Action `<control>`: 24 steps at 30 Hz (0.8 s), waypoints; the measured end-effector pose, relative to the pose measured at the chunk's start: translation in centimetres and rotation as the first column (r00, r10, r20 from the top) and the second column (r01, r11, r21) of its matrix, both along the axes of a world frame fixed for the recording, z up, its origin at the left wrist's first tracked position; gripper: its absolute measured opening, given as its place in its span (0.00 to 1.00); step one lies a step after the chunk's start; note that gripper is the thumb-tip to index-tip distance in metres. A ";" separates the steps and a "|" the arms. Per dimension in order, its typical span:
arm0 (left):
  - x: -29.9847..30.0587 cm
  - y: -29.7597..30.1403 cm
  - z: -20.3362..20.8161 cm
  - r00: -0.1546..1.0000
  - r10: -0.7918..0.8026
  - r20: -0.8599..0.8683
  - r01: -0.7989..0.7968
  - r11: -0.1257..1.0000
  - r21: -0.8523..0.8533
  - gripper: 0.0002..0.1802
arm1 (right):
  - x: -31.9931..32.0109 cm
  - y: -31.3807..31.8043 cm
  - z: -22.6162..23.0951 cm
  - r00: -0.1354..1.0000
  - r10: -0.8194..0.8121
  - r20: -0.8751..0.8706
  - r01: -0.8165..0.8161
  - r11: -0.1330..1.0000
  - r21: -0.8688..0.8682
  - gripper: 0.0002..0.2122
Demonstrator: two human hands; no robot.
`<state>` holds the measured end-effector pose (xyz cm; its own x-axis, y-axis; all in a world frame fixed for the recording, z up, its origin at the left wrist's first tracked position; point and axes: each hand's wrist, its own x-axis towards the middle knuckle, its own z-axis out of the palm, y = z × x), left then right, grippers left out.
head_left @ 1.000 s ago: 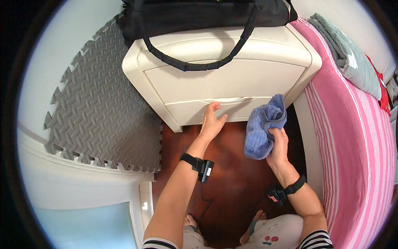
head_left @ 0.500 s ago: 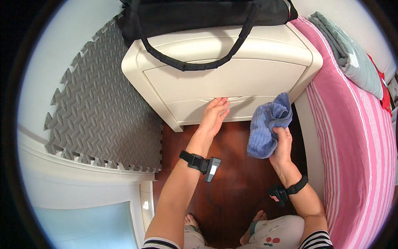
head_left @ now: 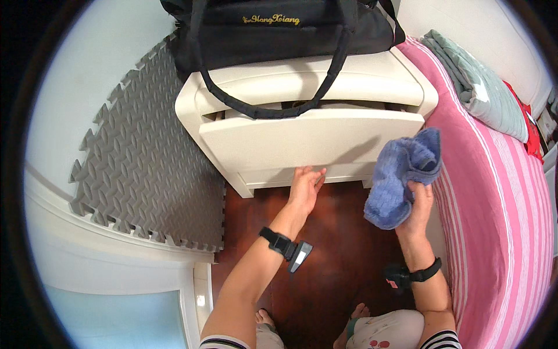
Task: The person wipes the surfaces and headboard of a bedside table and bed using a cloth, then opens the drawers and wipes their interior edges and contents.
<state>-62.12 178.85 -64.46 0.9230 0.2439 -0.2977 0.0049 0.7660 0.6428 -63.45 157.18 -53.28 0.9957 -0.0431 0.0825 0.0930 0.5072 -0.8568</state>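
My left hand [head_left: 306, 187] is at the lower edge of the cream nightstand's upper drawer [head_left: 314, 138], its fingertips hooked at the grip there. The drawer is pulled partly out, and a dark gap shows along its top. In my right hand [head_left: 419, 209] is a fuzzy blue cloth [head_left: 395, 183], bunched up and held off to the right of the drawer front. The cream nightstand [head_left: 372, 72] stands straight ahead of me. What lies inside the drawer is mostly hidden.
A black bag [head_left: 279, 38] sits on the nightstand, its handle [head_left: 256, 111] hanging over the drawer opening. Grey foam mats [head_left: 151, 151] lean at the left. A bed with a pink striped cover [head_left: 494, 203] is at the right, with folded bedding [head_left: 476, 81] on it. Dark wooden floor [head_left: 325, 256] lies below.
The upper drawer has come out toward me from shut to partly open, with my left hand moving nearer along with it. My right hand has carried the blue cloth to the right.
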 end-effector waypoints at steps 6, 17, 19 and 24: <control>-7.9 -1.0 1.6 0.984 -0.179 -0.002 0.179 0.983 0.048 0.30 | -1.5 -1.2 9.0 0.910 -0.256 0.327 0.292 0.954 -0.064 0.13; -17.0 6.1 19.7 0.864 -0.413 0.288 -0.395 -0.202 0.896 0.11 | -0.2 4.1 14.9 0.561 0.713 0.421 0.463 0.150 -0.873 0.15; -16.1 6.8 21.5 0.922 -0.307 0.237 -0.357 -0.436 0.826 0.12 | -0.3 4.3 14.3 0.512 0.824 0.244 0.443 -0.010 -0.896 0.14; -16.7 8.8 20.5 0.982 -0.187 0.001 -0.104 -0.543 0.834 0.15 | -1.7 4.7 14.3 0.557 0.810 0.181 0.401 -0.072 -0.913 0.13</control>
